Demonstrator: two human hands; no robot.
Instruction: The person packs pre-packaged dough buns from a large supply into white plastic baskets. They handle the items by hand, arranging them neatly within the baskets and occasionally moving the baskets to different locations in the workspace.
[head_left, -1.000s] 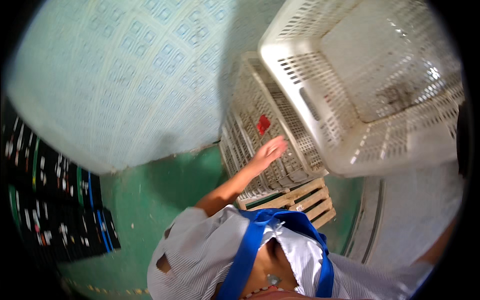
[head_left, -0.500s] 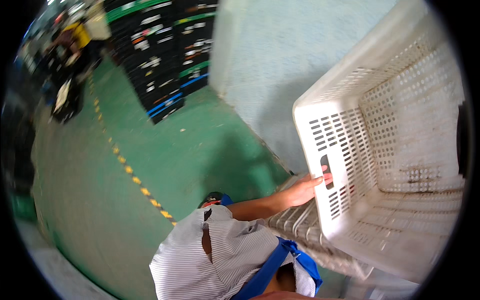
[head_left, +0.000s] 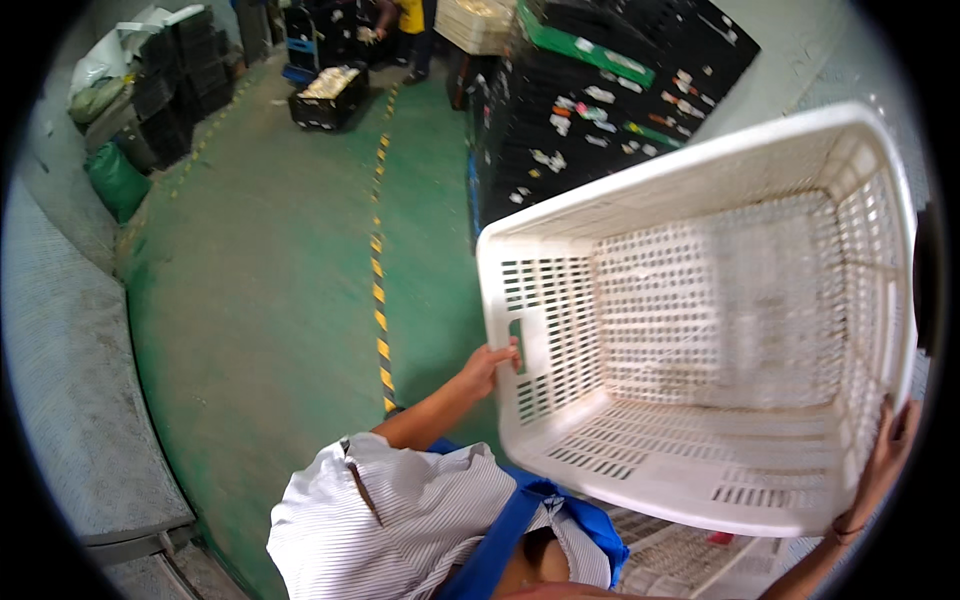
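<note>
A large white plastic basket crate (head_left: 690, 490) with perforated walls is held up in front of me, tilted so that its inside faces me. It holds nothing. My left hand (head_left: 487, 367) is closed on its left end, with the fingers hooked through the handle slot. My right hand (head_left: 883, 455) grips the opposite end near the lower right corner; part of its fingers is hidden behind the rim. Below the crate, another white slatted crate (head_left: 670, 555) shows in part beside my blue apron strap.
Tall stacks of black crates (head_left: 570, 120) stand just beyond the held crate. A yellow-black striped line (head_left: 380, 310) runs along the green floor. Farther off are a filled black crate (head_left: 328, 98), a person in yellow (head_left: 412, 18) and a green sack (head_left: 118, 182). A grey wall curves along the left.
I have turned left, and the crate has swung with me, away from the wall toward the floor lane. My right hand now shows on its right end. The left hand keeps its grip.
</note>
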